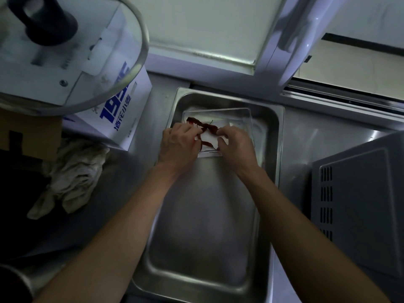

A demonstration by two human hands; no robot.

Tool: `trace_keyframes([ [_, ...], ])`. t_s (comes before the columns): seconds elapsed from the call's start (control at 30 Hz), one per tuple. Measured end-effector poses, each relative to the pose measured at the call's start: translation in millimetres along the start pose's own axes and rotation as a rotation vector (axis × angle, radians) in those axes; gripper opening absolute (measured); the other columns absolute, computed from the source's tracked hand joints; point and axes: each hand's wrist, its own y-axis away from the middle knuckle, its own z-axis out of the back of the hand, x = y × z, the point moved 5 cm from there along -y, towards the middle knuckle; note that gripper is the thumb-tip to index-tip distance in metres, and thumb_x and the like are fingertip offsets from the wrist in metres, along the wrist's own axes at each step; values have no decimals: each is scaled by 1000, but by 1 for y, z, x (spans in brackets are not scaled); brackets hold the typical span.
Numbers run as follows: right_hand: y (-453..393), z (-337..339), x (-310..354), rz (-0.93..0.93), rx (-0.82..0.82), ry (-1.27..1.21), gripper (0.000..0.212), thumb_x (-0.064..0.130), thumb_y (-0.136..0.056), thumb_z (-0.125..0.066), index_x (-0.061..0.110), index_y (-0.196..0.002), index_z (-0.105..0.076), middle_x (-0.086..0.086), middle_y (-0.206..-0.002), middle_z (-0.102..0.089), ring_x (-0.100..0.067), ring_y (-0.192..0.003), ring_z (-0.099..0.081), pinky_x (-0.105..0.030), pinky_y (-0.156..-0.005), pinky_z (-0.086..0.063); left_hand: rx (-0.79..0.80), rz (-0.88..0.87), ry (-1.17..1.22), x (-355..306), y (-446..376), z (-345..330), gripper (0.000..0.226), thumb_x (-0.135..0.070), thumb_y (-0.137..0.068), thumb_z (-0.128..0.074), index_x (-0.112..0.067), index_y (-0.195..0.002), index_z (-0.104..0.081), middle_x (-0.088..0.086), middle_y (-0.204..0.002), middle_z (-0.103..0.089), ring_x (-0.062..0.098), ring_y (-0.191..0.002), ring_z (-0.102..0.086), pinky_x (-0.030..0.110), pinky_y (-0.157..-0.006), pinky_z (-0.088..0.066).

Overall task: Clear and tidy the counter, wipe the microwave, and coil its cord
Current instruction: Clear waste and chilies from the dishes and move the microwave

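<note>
A deep steel tray (218, 259) lies on the counter in front of me. At its far end sits a clear plastic box (238, 119) with dried red chillies (196, 122) on a white lining. My left hand (177, 147) and my right hand (236, 145) both reach into the box, fingers curled and pinching chillies near its front edge. The grey microwave (358, 200) stands at the right, its vented side facing me. A crumpled pale cloth (72, 171) lies on the counter at the left.
A white carton with blue print (122, 110) stands at the back left, with a glass lid and black knob (65, 51) over it. A cardboard box (26, 132) is at the left edge. A window frame (290, 40) rises behind the tray.
</note>
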Motion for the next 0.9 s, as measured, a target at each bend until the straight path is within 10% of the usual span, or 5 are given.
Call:
trace_keyframes([
  [0.9,282,112,18,-194,-150,90,33,18,-94,-61,11,-126,-65,-8,-125,-67,-26,-112,-63,-32,-93,-47,261,-252,46,-131,186,39,45,-37,-97,-55,-19,-138,-52,3,-136,-58,25,-125,-51,44,-99,-43],
])
